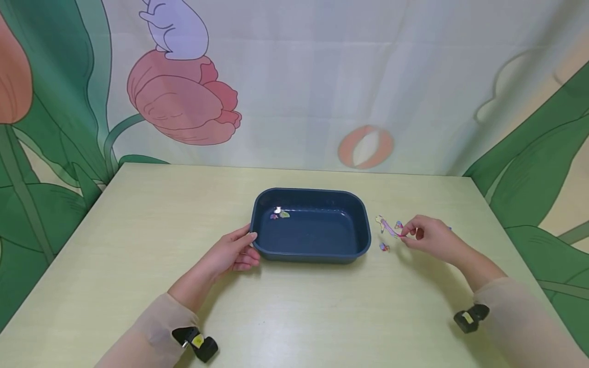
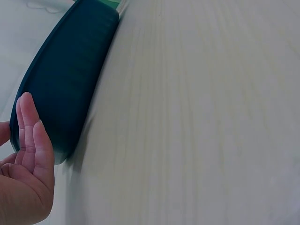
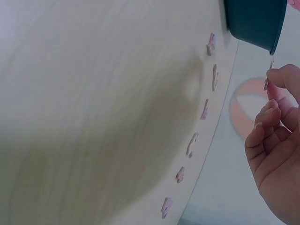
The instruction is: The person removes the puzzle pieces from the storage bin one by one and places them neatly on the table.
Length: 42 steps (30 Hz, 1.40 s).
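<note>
A dark blue rectangular plastic basin stands on the table, with a few small colourful pieces inside at its left. My left hand holds the basin's left side, thumb at the rim and fingers along the outer wall; the left wrist view shows those fingers from below. To the right of the basin, my right hand pinches a thin, flat purple and pink piece between thumb and fingertips. In the right wrist view this pinched piece is seen nearly edge-on, close to the basin's rim.
Several small flat colourful pieces lie in a row on the table right of the basin. One of them is just below the pinched piece. Behind the pale wooden table hangs a printed curtain.
</note>
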Each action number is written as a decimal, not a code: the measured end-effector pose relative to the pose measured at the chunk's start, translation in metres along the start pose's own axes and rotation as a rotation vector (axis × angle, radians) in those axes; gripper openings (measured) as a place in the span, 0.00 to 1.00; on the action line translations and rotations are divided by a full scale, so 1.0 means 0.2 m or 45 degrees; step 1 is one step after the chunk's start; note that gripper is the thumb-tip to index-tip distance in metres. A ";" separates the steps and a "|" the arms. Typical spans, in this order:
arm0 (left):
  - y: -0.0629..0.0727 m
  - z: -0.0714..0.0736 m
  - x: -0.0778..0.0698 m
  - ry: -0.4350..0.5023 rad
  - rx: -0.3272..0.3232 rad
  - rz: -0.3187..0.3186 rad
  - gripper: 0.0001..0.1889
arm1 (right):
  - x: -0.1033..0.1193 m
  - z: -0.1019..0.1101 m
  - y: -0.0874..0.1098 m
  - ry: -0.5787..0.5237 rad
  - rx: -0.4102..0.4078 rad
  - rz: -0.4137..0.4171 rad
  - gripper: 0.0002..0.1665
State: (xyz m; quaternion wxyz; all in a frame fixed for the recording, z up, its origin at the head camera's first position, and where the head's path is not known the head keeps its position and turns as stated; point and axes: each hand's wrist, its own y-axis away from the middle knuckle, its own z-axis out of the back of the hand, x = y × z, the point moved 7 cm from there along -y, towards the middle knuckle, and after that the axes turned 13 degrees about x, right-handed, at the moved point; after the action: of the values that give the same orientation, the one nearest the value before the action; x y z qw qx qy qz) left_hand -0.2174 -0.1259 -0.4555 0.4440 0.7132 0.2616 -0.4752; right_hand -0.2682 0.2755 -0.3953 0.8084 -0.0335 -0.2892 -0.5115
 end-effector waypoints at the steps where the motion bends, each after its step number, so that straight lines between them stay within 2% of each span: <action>1: 0.00 0.00 0.00 0.001 0.000 0.000 0.31 | -0.01 0.00 0.00 -0.001 0.002 -0.004 0.04; 8: 0.00 0.00 0.00 0.003 -0.001 -0.010 0.31 | -0.08 -0.01 0.03 -0.012 0.017 -0.049 0.03; 12: 0.00 0.00 0.00 0.006 0.001 -0.012 0.31 | -0.13 -0.03 0.03 -0.027 0.058 -0.102 0.03; 25: 0.00 0.00 0.00 0.014 0.000 -0.012 0.32 | -0.20 -0.11 0.01 -0.014 0.192 -0.181 0.05; 42: 0.00 0.00 0.00 -0.005 0.000 -0.014 0.31 | -0.21 -0.12 0.02 0.003 0.235 -0.164 0.04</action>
State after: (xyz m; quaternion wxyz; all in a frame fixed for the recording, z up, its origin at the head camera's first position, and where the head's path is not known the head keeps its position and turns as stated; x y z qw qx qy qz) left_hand -0.2171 -0.1252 -0.4550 0.4418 0.7108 0.2645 -0.4791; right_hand -0.2669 0.3024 -0.4346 0.7739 0.0602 -0.3357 -0.5336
